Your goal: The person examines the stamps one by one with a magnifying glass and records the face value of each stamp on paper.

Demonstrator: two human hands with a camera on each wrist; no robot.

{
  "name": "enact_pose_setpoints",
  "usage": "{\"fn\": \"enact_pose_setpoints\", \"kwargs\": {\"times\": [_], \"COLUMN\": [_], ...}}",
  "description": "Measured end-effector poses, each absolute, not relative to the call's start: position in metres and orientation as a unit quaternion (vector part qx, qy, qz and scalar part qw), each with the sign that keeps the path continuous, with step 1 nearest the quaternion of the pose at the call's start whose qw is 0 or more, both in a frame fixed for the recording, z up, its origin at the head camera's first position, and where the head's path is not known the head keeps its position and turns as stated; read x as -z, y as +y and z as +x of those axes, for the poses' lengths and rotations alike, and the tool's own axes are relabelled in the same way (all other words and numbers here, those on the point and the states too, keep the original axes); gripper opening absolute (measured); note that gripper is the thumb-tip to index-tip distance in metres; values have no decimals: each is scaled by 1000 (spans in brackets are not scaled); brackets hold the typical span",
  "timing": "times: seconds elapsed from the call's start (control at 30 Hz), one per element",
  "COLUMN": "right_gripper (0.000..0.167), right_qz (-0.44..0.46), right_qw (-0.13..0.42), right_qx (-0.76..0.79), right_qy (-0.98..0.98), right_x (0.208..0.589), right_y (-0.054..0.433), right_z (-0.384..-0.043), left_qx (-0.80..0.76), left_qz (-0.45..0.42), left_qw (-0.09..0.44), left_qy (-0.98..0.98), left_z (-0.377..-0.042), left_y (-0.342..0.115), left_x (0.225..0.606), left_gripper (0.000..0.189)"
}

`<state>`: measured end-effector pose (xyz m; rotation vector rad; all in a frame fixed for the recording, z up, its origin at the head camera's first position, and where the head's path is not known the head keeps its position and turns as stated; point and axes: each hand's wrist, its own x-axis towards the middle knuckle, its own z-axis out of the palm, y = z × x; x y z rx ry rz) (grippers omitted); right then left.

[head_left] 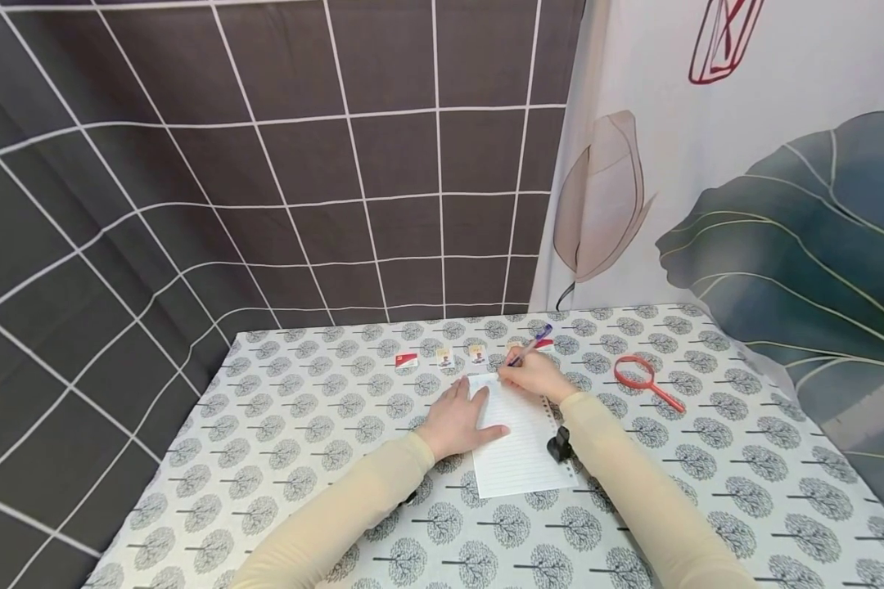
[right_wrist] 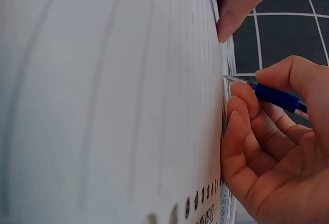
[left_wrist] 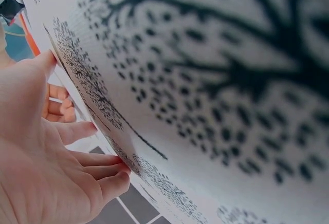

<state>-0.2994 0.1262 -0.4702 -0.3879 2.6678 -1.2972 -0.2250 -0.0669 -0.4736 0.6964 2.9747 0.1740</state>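
A sheet of lined paper [head_left: 519, 446] with punched holes along its right edge lies on the table. My right hand [head_left: 536, 375] pinches a blue pen [head_left: 536, 339] near the top of the sheet. In the right wrist view the tip of the pen [right_wrist: 277, 97] meets the paper [right_wrist: 128, 100], and the curled right hand [right_wrist: 277, 147] rests against it. Fingers spread, my left hand [head_left: 453, 421] lies flat over the sheet's left edge. The left wrist view shows the left hand [left_wrist: 61, 157] with its fingertips pressed down.
Beyond the paper lie a red-and-white card [head_left: 406, 360], a small picture card [head_left: 444, 358] and another picture card [head_left: 477, 354]. A further red card [head_left: 543, 344] is partly behind the pen. To the right is a red magnifying glass [head_left: 644, 381]. A tree-print cloth [head_left: 302, 454] covers the table.
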Motion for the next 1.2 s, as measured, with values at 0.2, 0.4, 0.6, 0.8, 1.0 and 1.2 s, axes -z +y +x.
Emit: {"fn": "enact_pose_setpoints", "kwargs": {"times": [0.2, 0.4, 0.6, 0.8, 1.0, 1.2], "right_gripper": [11, 12, 13, 13, 12, 12], "right_qz": [-135, -141, -146, -139, -136, -139], "right_qw": [71, 69, 63, 68, 63, 59], "right_qx": [437, 437, 452, 445, 450, 449], "right_qy": [887, 886, 878, 882, 881, 881], "right_x": [471, 472, 473, 471, 470, 471], "right_y": [126, 127, 129, 128, 127, 127], "right_z": [-299, -298, -297, -298, -299, -301], "left_qx": [-58, -61, -61, -55, -50, -49], "left_qz": [228, 229, 231, 231, 236, 233], "left_qw": [44, 40, 36, 35, 31, 36], "left_qy": [971, 971, 970, 971, 970, 971], "left_z": [-225, -226, -225, -225, -227, -225], "left_y": [-68, -68, -67, -68, -68, -68], "left_x": [473, 476, 477, 476, 475, 473], "left_gripper": [87, 87, 86, 87, 86, 87]}}
